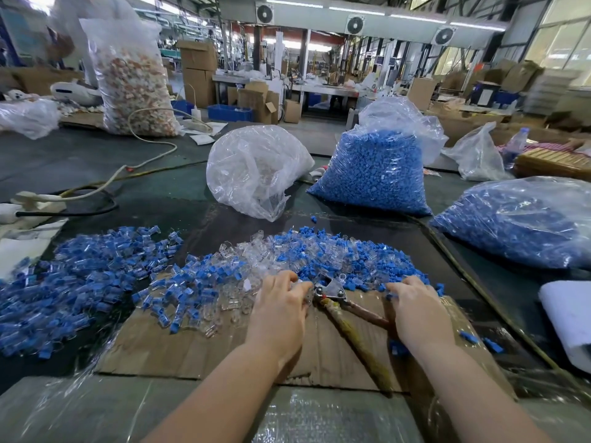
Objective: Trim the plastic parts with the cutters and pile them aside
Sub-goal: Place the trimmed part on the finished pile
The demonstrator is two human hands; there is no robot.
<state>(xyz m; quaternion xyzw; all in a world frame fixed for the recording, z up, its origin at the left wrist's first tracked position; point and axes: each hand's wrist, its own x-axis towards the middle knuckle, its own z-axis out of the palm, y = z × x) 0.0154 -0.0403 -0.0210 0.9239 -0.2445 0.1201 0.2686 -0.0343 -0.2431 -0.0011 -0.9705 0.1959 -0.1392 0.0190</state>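
Two hands work at the near edge of the bench. The left hand has its fingers curled, the fingertips pinching a small clear part right beside the cutter head. The right hand is curled over the blue parts at the edge of the pile; whether it holds one cannot be determined. One pair of cutters lies between the hands on a sheet of cardboard, head toward the pile, its two worn handles angled toward the right wrist. Two heaps of parts are visible: a mixed blue and clear pile directly ahead, and a second heap to the left. Four bags stand behind: one clear bag, two bags of blue parts, and one tall bag of pale pieces. The bench has a dark mat with cables across it. Beyond is a factory hall with cartons, blue crates and three fans.
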